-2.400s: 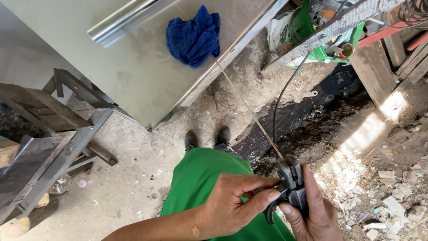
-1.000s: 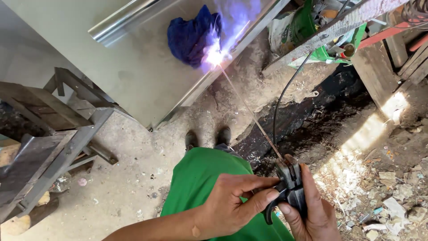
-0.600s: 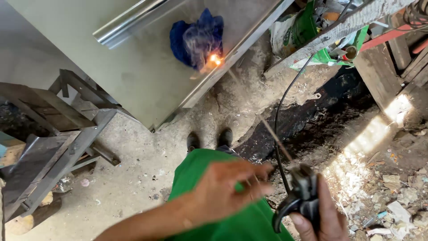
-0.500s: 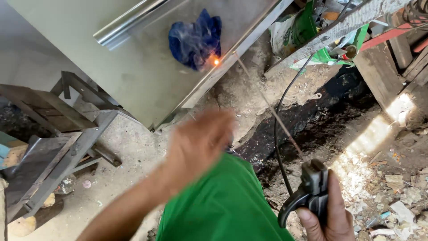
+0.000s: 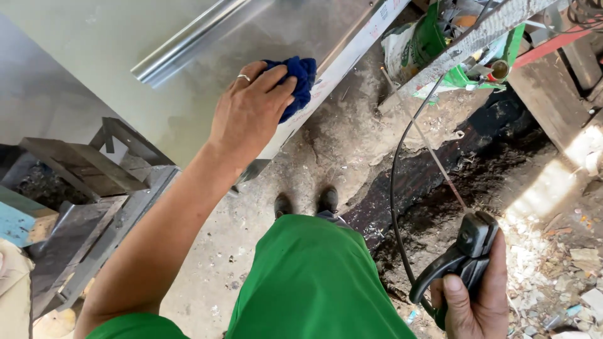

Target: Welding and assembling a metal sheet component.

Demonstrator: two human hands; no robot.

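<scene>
Overhead, left hand (image 5: 251,113) on blue rag (image 5: 300,81).

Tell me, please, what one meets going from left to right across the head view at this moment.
Dark metal frame → left hand on the blue cloth → black shoes → black cable → electrode holder gripped in the right hand → wooden planks.

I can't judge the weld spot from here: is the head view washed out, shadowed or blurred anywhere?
Head view: sharp overall, no motion blur on the left hand gripping the blue cloth. Hard sunlight blows out the rubble floor at right. The metal sheet carries soft haze and a bright streak along its folded rail. The right hand holding the electrode holder is evenly lit.
</scene>
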